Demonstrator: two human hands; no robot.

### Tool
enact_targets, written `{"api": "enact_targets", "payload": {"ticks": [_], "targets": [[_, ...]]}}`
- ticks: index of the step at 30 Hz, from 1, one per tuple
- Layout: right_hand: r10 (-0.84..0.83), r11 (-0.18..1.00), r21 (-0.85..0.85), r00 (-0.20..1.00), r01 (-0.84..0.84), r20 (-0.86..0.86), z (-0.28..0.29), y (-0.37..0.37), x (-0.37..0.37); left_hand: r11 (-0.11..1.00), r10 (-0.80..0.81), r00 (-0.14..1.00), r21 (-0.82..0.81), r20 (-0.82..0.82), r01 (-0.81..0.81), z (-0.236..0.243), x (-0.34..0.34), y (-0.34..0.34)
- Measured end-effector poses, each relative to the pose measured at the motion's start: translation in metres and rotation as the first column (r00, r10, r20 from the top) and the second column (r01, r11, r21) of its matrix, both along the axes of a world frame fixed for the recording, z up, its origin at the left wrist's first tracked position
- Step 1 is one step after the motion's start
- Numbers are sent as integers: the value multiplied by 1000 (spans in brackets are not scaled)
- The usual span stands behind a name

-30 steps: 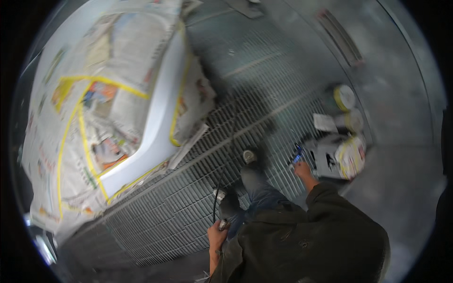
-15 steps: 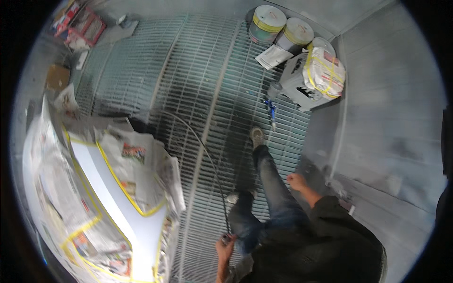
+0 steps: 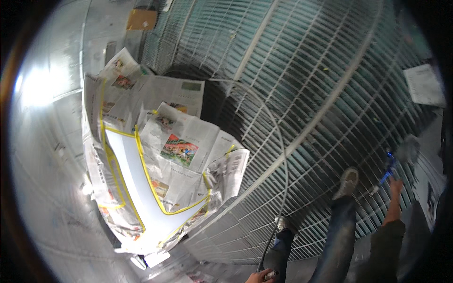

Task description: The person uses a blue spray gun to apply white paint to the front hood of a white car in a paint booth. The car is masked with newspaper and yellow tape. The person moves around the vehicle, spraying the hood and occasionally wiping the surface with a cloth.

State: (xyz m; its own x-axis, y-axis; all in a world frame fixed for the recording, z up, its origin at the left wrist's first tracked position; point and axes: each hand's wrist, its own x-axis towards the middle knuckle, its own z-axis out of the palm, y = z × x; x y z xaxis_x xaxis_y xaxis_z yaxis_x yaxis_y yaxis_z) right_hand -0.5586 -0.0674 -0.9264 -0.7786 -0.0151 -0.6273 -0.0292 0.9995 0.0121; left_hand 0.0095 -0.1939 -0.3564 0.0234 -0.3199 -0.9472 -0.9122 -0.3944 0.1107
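Note:
At the lower edge, my left hand (image 3: 257, 277) is closed round the metal coupling (image 3: 271, 274) at the end of a dark air hose (image 3: 285, 162). The hose curves up and away across the grated floor. On the right, my right hand (image 3: 395, 187) reaches down beside a blue spray gun (image 3: 389, 165) with a greyish cup (image 3: 406, 150). Its fingertips are right at the gun; blur hides whether they grip it. To the left stands a white panel (image 3: 130, 162), its surroundings masked with newspaper (image 3: 155, 141) and yellow tape (image 3: 150, 181).
Metal grating (image 3: 306, 94) forms the floor. A grey crate (image 3: 427, 181) stands at the right rim, with a white sheet (image 3: 424, 85) beyond it. A cardboard box (image 3: 141, 20) sits at the far left. Bright light reflects off the left wall (image 3: 52, 122).
The view has turned left and moved closer to the masked panel. My right arm has stretched out and lowered to the spray gun. My left hand still holds the hose end.

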Motion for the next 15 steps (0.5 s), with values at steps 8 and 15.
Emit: {"api": "enact_targets", "payload": {"ticks": [8, 15], "targets": [[74, 986, -161, 981, -45, 179, -108, 3, -69, 909, 271, 932, 254, 242, -331, -16, -74, -49], [315, 912, -268, 949, -310, -25, 101, -134, 64, 921, 382, 912, -21, -148, -389, -8, -54, 6]]}}
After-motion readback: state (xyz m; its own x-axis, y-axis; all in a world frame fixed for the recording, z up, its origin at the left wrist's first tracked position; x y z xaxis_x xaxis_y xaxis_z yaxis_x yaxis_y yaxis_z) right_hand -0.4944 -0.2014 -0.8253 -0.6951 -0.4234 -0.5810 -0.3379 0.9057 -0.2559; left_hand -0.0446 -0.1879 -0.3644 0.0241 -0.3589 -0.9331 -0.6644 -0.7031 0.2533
